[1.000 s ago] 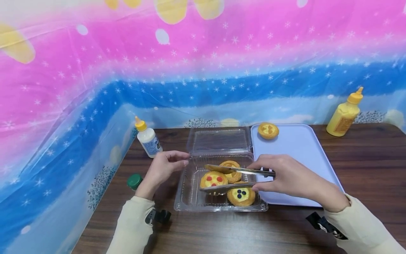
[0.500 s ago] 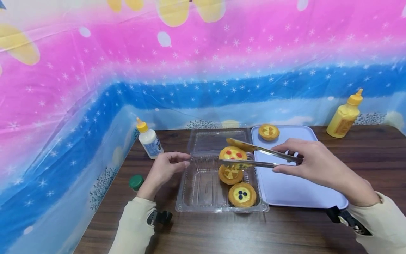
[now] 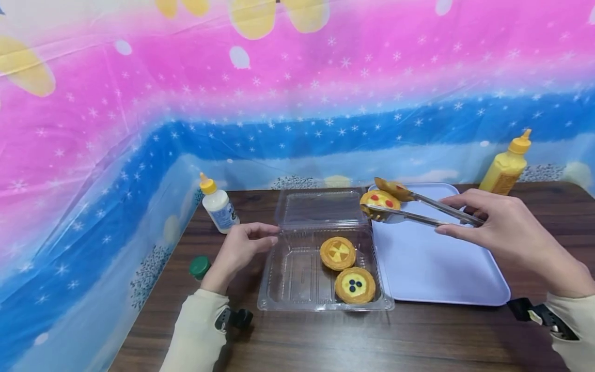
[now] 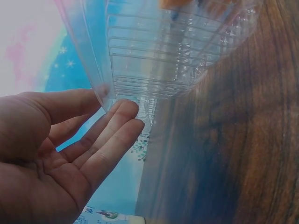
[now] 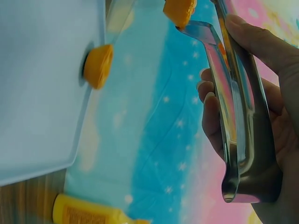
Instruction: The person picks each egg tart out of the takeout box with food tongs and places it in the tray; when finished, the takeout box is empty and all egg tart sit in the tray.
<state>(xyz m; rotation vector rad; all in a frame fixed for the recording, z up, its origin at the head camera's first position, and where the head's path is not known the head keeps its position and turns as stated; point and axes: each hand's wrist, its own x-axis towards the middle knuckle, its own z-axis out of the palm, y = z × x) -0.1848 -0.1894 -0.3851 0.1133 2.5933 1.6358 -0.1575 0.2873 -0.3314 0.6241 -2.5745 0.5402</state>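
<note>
My right hand (image 3: 511,222) grips metal tongs (image 3: 434,212). Between the tong tips hangs an egg tart with red dots (image 3: 380,200), held up over the far left corner of the lilac tray (image 3: 432,263). My left hand (image 3: 241,250) pinches the left rim of a clear plastic container (image 3: 293,279); in the left wrist view its thumb and fingers (image 4: 105,140) meet at the edge. Inside, on the right, lie a tart with a yellow pattern (image 3: 338,253) and one with blue dots (image 3: 355,285). Another tart (image 5: 98,66) sits on the tray, hidden behind the tongs in the head view.
The container's lid (image 3: 323,206) lies folded back behind it. A white bottle with a yellow cap (image 3: 220,209) stands at the left, near a green cap (image 3: 199,267) partly behind the left wrist. At the back right is a yellow bottle (image 3: 504,168).
The right hand has lifted the red-dotted tart out of the container with the tongs and carried it right and back, over the tray. The left hand has stayed at the rim.
</note>
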